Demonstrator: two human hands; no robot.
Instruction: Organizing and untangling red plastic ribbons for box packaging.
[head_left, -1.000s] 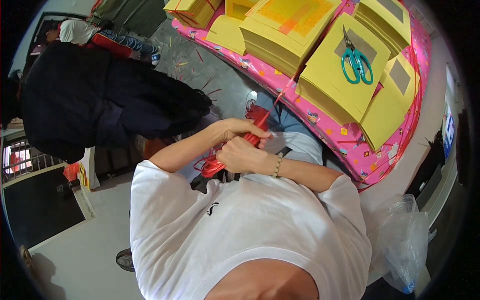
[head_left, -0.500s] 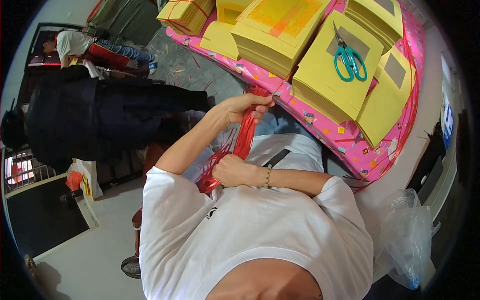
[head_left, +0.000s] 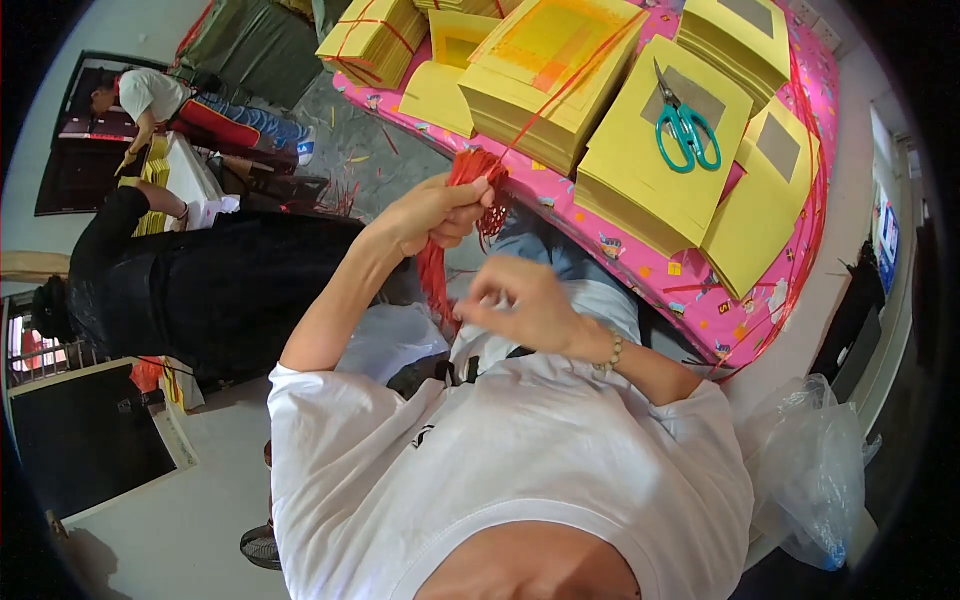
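My left hand (head_left: pixel 440 215) is closed round a bundle of red plastic string (head_left: pixel 432 275). The bundle's top sticks out above the fist and its tail hangs below. One red strand runs from this fist up across a stack of yellow cardboard sheets (head_left: pixel 540 110) on the table. Beside the hanging tail, in front of my shirt, my right hand (head_left: pixel 530 305) is slightly blurred. Its fingers are curved with a gap to the thumb, and nothing shows between them. A beaded bracelet (head_left: pixel 612 352) circles the right wrist.
Teal-handled scissors (head_left: pixel 687 138) lie on another yellow stack (head_left: pixel 650 190). A pink patterned cloth (head_left: pixel 640 262) covers the table; long red strands (head_left: pixel 815 215) lie along its right side. At left are a person in black (head_left: pixel 220 285) and another person bending (head_left: pixel 155 100). A clear plastic bag (head_left: pixel 815 480) is at right.
My right hand has let go of the bundle's lower part and moved right and up. My left fist has shifted left and slightly down, with the bundle hanging. The person in black has reached an arm out.
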